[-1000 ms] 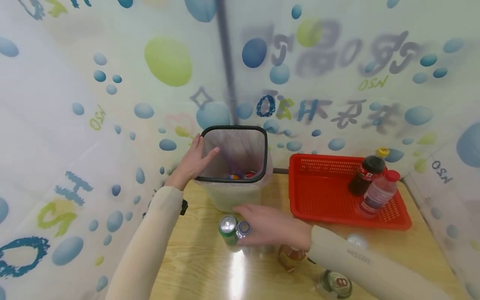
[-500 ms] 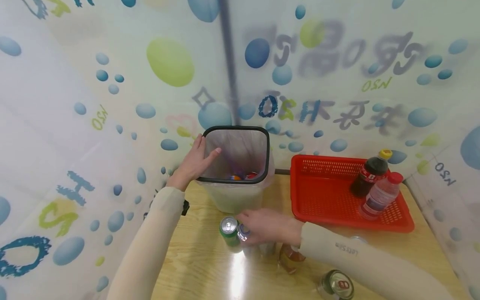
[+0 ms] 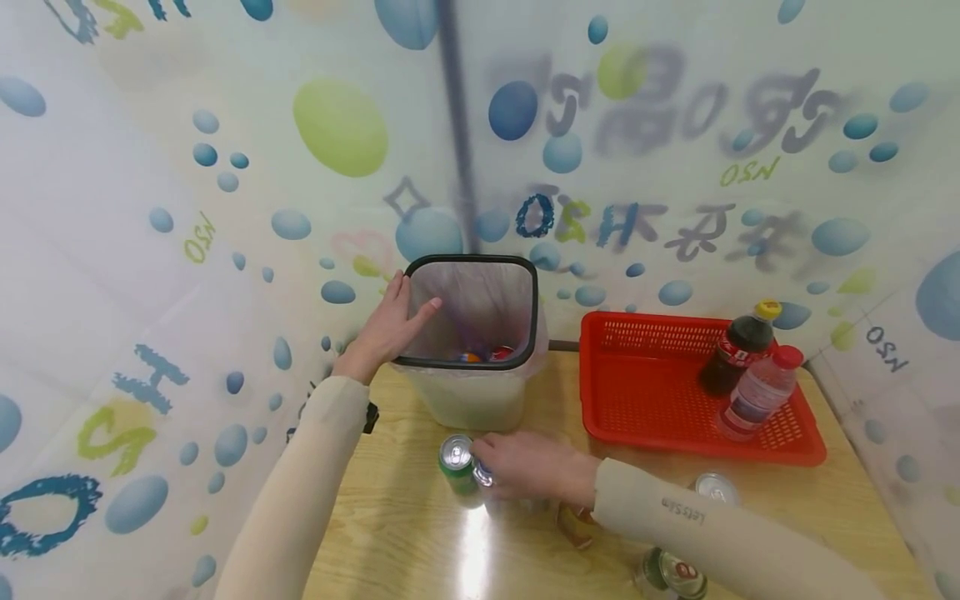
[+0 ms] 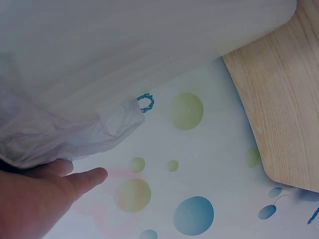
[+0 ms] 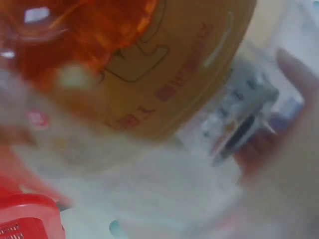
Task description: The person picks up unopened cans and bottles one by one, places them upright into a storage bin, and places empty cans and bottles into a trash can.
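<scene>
**A:** Nearest hazards?

**B:** Item: amber bottle (image 5: 144, 69), partly hidden beneath the right sleeve (image 3: 675, 517); a sideways sweep of that arm could topple it. Item: clear bottle (image 3: 482, 475), in front of the bin (image 3: 468, 408), apparently grasped by the right hand (image 3: 536, 467); base hidden. Item: green can (image 3: 456, 471), close beside; crowding fingers might knock it over.

**A:** Farther back?

**B:** Bin, lined. Left hand (image 3: 386, 329): unclenched, fingers extended on the black rim (image 3: 465, 364); heavy pressure might tip it. Bin wall bars any low path inside. Red basket (image 3: 637, 383), right: cola bottle (image 3: 735, 354), pink bottle (image 3: 757, 396).
</scene>
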Demonstrator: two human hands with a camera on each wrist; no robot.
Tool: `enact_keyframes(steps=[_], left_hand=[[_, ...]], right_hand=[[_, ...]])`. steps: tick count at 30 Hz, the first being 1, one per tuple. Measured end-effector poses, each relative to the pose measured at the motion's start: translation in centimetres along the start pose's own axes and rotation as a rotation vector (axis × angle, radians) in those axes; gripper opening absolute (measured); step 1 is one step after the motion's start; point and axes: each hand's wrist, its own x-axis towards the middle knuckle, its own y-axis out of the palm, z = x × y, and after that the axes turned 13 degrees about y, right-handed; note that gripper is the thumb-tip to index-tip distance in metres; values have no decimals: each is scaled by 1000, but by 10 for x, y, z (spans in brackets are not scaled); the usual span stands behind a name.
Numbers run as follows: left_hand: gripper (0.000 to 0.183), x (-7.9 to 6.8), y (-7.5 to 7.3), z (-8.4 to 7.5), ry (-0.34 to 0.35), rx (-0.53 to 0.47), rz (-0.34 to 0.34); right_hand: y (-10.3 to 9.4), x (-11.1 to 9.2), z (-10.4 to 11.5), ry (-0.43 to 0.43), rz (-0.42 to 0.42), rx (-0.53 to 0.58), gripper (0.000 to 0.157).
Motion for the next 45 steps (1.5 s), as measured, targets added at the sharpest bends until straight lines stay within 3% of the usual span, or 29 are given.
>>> enact_keyframes(steps=[7,15,24,33,45], left_hand=[[102,0,1,1,9,4,-11],[103,0,1,2,15,-7,-19],[103,-1,0,1,18,-18,-22],[104,0,1,0,19,-16,-22],[101,0,0,0,24,-25,-19]], right_hand=[[1,-1,-1,3,-20,33,42],[-9,-7,-3,32,18,100,49],[-28,-26,-2,-18,-85,122,50],[-74,-54,-2,44,-80,245,52],[-131,-87,-9,138,-260,344,62]])
